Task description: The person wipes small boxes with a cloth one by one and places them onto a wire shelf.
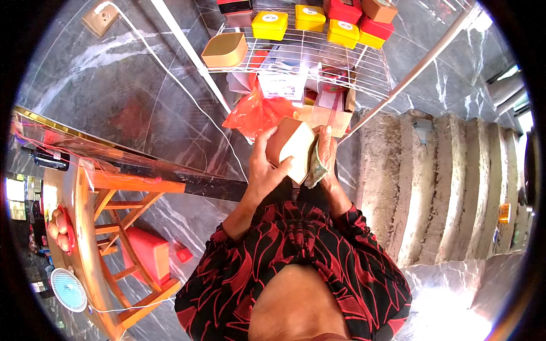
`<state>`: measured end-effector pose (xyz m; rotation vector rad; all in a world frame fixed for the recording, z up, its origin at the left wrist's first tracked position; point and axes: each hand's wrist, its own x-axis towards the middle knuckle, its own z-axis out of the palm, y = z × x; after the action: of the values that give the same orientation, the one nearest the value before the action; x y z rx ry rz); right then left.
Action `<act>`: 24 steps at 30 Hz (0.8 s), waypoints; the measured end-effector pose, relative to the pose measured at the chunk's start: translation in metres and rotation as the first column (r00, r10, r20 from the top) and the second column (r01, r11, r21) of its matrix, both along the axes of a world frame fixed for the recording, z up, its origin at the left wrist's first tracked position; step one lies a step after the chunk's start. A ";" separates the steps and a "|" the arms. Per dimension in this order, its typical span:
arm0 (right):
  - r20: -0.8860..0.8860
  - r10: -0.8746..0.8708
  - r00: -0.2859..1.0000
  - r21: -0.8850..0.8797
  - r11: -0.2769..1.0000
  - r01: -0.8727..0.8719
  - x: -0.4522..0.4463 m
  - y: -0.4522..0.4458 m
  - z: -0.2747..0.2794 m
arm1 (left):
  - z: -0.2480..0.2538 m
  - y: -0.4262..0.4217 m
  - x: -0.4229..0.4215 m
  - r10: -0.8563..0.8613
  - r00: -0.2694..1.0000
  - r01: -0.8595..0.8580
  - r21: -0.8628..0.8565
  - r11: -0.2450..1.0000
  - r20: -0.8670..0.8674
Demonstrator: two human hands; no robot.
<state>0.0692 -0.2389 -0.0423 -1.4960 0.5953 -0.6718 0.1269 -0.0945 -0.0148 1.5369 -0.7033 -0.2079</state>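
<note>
In front of my body, my left hand (266,170) grips a box (300,149) with brown sides and a pale gold, brightly lit face. Its fingers wrap the left side, and the thumb lies on the pale face. On the other side, my right hand (326,152) holds a greyish-green cloth (317,169) against the right edge of the box. Some of the right fingers are hidden behind the box and cloth. Just beyond the hands, a red plastic bag (257,112) hangs or lies below the rack.
A white wire rack (301,42) carries a tan box (225,50), several yellow boxes (270,25) and red ones (343,9). Beneath it stands an open cardboard box (327,120). Rough concrete steps (421,187) rise at right. At left are a wooden chair (136,184) and a white cable (187,94).
</note>
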 end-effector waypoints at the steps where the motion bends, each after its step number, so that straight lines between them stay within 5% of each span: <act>1: 0.015 -0.024 1.000 0.001 1.000 0.024 0.001 -0.003 0.001 | -0.004 -0.001 0.001 -0.068 0.986 0.047 -0.137 0.989 -0.152; 2: 0.014 -0.026 1.000 0.000 1.000 0.026 0.001 -0.004 0.000 | -0.027 -0.002 0.010 -0.028 0.992 0.006 -0.168 0.986 -0.124; 4: 0.046 -0.002 0.999 0.232 0.973 -0.009 0.003 -0.009 -0.004 | -0.038 -0.001 0.015 -0.147 0.894 0.006 -0.316 0.949 -0.423; 5: 0.097 -0.059 0.993 0.157 0.987 0.043 0.008 -0.018 -0.034 | -0.030 0.003 0.013 -0.240 0.781 -0.011 -0.397 0.918 -0.576; 7: 0.144 -0.105 0.984 0.292 0.955 0.059 0.013 -0.024 -0.044 | -0.036 0.004 0.015 -0.399 0.551 -0.124 -0.545 0.829 -0.733; 9: 0.143 -0.114 0.983 0.381 0.923 0.052 0.011 -0.017 -0.004 | -0.065 0.009 0.025 -0.610 0.272 -0.261 -0.668 0.697 -0.744; 10: 0.137 -0.110 0.985 0.384 0.922 0.050 0.012 -0.015 0.008 | -0.081 0.013 0.030 -0.746 0.195 -0.199 -0.771 0.605 -0.636; 14: 0.309 0.015 0.951 0.272 0.957 -0.104 0.019 0.005 0.066 | -0.083 0.004 0.023 -0.717 0.043 -0.437 -0.659 0.612 -0.695; 16: 0.404 0.200 0.893 -0.020 0.977 -0.210 0.027 0.014 0.072 | -0.095 -0.001 0.022 -0.642 -0.028 -0.378 -0.586 0.717 -0.767; 18: 0.361 0.375 0.854 -0.247 0.921 -0.300 0.030 0.036 0.086 | -0.090 -0.014 0.013 -0.713 0.277 -0.206 -0.764 0.611 -0.645; 19: 0.302 0.508 0.806 -0.563 0.778 -0.280 0.036 0.036 0.081 | -0.085 -0.020 0.008 -0.668 0.452 -0.114 -0.781 0.614 -0.591; 21: 0.086 0.468 0.880 -0.747 0.614 -0.254 0.038 0.044 0.069 | -0.095 -0.014 0.023 -0.434 0.822 0.303 -0.361 0.882 -0.369; 22: -0.014 0.384 0.923 -0.843 0.492 -0.218 0.040 0.047 0.062 | -0.100 -0.010 0.030 -0.353 0.924 0.343 -0.091 0.935 -0.147; 24: -0.081 0.251 0.965 -0.905 0.387 -0.177 0.029 0.047 0.056 | -0.098 -0.007 0.008 -0.467 0.736 0.110 -0.594 0.797 -0.490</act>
<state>0.0984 -0.1919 0.0140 -2.5226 -0.1314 -0.8980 0.1349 -0.1011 -0.1130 0.7213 -0.4152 -0.6803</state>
